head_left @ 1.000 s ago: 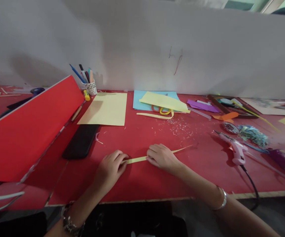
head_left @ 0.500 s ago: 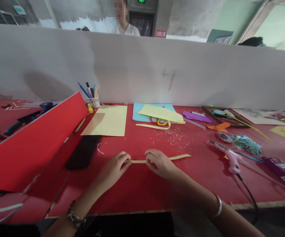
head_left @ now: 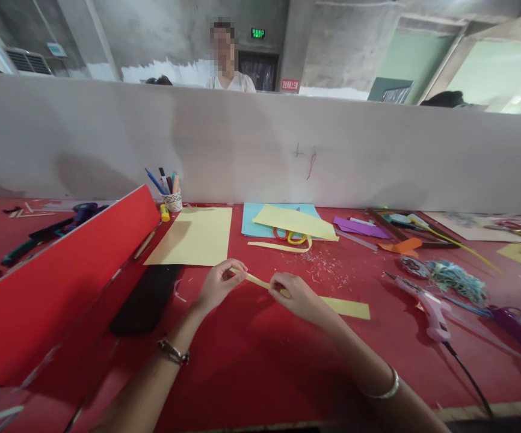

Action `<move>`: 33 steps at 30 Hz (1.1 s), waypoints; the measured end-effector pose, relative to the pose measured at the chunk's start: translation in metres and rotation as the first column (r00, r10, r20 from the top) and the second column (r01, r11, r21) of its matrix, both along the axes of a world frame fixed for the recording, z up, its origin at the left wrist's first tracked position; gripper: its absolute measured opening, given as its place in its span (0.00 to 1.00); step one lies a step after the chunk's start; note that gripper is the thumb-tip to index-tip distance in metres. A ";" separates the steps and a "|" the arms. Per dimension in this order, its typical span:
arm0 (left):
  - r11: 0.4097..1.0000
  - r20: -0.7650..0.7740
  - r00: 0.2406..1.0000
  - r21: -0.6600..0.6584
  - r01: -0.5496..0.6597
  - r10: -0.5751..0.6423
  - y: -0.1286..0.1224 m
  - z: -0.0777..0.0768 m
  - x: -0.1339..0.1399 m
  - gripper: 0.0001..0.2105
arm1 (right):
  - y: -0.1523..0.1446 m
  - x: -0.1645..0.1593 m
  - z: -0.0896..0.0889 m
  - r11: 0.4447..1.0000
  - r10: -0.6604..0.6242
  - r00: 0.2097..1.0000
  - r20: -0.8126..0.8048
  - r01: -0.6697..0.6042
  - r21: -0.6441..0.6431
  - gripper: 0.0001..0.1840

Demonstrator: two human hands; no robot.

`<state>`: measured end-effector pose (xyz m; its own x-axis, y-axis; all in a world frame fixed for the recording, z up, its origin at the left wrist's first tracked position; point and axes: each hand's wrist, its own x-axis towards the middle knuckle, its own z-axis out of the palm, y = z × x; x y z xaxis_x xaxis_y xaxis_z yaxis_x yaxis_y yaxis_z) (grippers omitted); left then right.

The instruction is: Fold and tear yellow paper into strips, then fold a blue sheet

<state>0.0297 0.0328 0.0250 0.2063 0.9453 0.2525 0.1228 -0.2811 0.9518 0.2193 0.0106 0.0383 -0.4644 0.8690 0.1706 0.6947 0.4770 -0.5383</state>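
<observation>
A narrow strip of pale yellow paper (head_left: 347,307) runs between my hands, just above the red tabletop (head_left: 242,373). My left hand (head_left: 222,281) pinches its left end between thumb and fingers. Closed on the strip farther right is my right hand (head_left: 293,293), and the broad tail of the strip sticks out beyond it. Past my left hand lies a pale yellow paper sheet (head_left: 197,234). Behind my hands, a second yellow strip (head_left: 278,246) curls beside scissors with red and yellow handles (head_left: 295,237), partly covered by a yellow sheet (head_left: 292,221) on blue paper (head_left: 249,222).
At left are a slanted red board (head_left: 71,288), a black flat object (head_left: 145,300) and a pen cup (head_left: 172,201). A pink glue gun (head_left: 432,310), tangled blue-green yarn (head_left: 456,279) and a purple power strip (head_left: 520,328) lie right. A white partition (head_left: 242,144) stands behind; a person (head_left: 233,78) is beyond it.
My left hand has risen and moved away from me, so the strip now slants between my hands. The strip's right tail shows broader and flatter. The camera view has tilted up slightly.
</observation>
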 end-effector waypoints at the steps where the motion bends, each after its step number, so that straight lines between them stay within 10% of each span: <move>1: 1.000 -0.003 1.000 -0.004 -0.003 0.003 -0.002 -0.002 0.000 0.09 | -0.001 0.000 -0.001 1.000 0.008 1.000 0.015 -0.008 0.008 0.05; 17: 0.991 -0.229 0.964 -0.010 0.136 -0.135 -0.019 -0.011 0.010 0.07 | -0.008 -0.012 -0.010 0.984 -0.016 0.989 0.144 -0.010 0.178 0.07; 33: 0.997 -0.093 0.993 0.015 0.076 -0.074 -0.022 -0.011 0.012 0.08 | -0.011 -0.015 -0.011 0.961 -0.006 0.993 0.116 -0.027 0.275 0.04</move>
<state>0.0415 0.0110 0.0138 0.2995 0.9218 0.2461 0.1876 -0.3097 0.9321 0.2046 -0.0004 0.0268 -0.5039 0.7905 0.3480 0.7381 0.6034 -0.3018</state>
